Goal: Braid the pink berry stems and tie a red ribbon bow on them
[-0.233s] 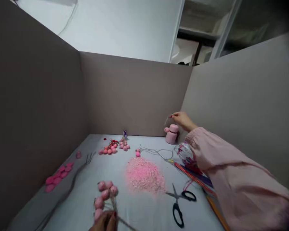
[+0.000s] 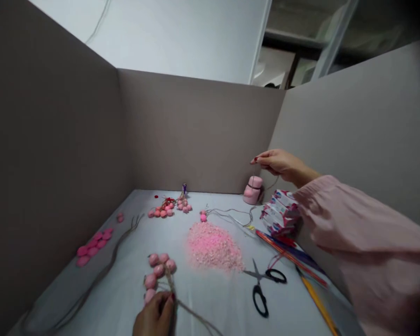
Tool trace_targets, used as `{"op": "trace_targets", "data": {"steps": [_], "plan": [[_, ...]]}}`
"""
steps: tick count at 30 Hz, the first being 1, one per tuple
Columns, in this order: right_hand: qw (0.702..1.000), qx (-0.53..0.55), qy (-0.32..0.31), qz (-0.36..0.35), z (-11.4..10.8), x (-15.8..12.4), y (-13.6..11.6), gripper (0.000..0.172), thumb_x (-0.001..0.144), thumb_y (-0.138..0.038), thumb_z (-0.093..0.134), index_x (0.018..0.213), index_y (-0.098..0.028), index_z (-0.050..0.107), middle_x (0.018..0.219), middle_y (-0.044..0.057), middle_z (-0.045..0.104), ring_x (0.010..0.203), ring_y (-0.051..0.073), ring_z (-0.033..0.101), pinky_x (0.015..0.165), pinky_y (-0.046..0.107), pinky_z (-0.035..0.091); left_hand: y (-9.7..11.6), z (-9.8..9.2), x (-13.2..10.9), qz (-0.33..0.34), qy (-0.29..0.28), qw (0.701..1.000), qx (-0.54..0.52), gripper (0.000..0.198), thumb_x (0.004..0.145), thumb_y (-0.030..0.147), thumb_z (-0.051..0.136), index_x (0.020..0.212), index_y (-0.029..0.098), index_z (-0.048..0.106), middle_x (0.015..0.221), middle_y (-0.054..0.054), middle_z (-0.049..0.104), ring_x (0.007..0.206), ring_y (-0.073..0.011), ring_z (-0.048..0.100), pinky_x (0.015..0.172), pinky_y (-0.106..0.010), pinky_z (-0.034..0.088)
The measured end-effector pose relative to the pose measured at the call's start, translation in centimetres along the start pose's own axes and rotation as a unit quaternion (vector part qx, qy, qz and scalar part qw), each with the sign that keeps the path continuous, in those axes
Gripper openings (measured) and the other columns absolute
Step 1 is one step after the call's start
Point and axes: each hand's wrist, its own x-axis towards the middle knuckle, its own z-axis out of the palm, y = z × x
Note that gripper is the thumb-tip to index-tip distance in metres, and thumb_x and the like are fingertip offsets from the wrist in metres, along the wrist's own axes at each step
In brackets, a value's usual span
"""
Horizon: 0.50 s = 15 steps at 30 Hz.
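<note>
My left hand (image 2: 154,315), low in the middle, is closed in a pinch on the brown strings (image 2: 170,280) of a bunch of pink balls (image 2: 158,270). The balls rest on the white tabletop just beyond and to the left of the fingers. My right hand (image 2: 275,163), raised at the back right, pinches a thin string (image 2: 254,173) between thumb and forefinger. It hangs in front of a pink cylindrical container (image 2: 254,189) with a dark band. A pink ball (image 2: 248,192) appears at the string's lower end, though the overlap makes this hard to tell.
A heap of pink granules (image 2: 215,247) covers mid-table. Black-handled scissors (image 2: 259,282) lie open beside it. Rightward are a yellow pencil-like stick (image 2: 317,298), red rods (image 2: 294,259) and patterned boxes (image 2: 280,212). Flat pink pieces (image 2: 94,245) and long cords (image 2: 112,256) lie left. Tall panels surround the table.
My right hand has moved slightly up and to the right, and its string now hangs straighter. The pink ball has shifted in front of the container. The camera view has tilted a little.
</note>
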Motion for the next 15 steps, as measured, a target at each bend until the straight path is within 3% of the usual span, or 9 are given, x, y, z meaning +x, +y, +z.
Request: {"op": "trace_targets", "data": {"steps": [3, 7, 12, 15], "plan": [[0.992, 0.087, -0.081, 0.033, 2.0, -3.1, -0.5, 0.011, 0.078, -0.016, 0.051, 0.076, -0.011, 0.060, 0.045, -0.004, 0.051, 0.032, 0.002, 0.024, 0.033, 0.019, 0.011, 0.7, -0.2, -0.2, -0.009, 0.011, 0.999, -0.037, 0.022, 0.075, 0.034, 0.044, 0.063, 0.021, 0.058, 0.064, -0.003, 0.064, 0.067, -0.0232, 0.058, 0.062, -0.027, 0.038], [0.966, 0.153, -0.197, 0.065, 6.5, -7.1, 0.0, 0.013, 0.078, -0.016, 0.048, 0.079, -0.010, 0.059, 0.059, 0.004, 0.064, 0.031, 0.001, 0.022, 0.034, 0.019, 0.008, 0.6, -0.1, 0.0, -0.024, 0.015, 0.996, -0.085, 0.023, 0.073, 0.031, 0.047, 0.053, 0.021, 0.050, 0.053, -0.001, 0.056, 0.057, -0.0200, 0.052, 0.057, -0.027, 0.035], [0.936, 0.191, -0.286, 0.078, 13.1, -11.3, 0.6, 0.015, 0.074, -0.023, 0.052, 0.079, -0.011, 0.059, 0.069, 0.007, 0.068, 0.032, 0.001, 0.020, 0.032, 0.017, 0.011, 0.9, -0.1, 0.1, -0.038, -0.003, 0.989, -0.142, 0.024, 0.073, 0.030, 0.047, 0.052, 0.020, 0.050, 0.050, -0.001, 0.056, 0.052, -0.0173, 0.050, 0.055, -0.027, 0.035], [0.934, 0.201, -0.290, 0.055, 16.7, -14.8, 1.3, 0.016, 0.075, -0.023, 0.047, 0.080, -0.014, 0.059, 0.076, 0.005, 0.067, 0.033, 0.003, 0.029, 0.032, 0.016, 0.021, 1.4, -0.1, 0.1, -0.052, -0.009, 0.982, -0.179, 0.024, 0.072, 0.030, 0.048, 0.051, 0.019, 0.051, 0.047, -0.001, 0.055, 0.047, -0.0158, 0.046, 0.052, -0.027, 0.034]]}}
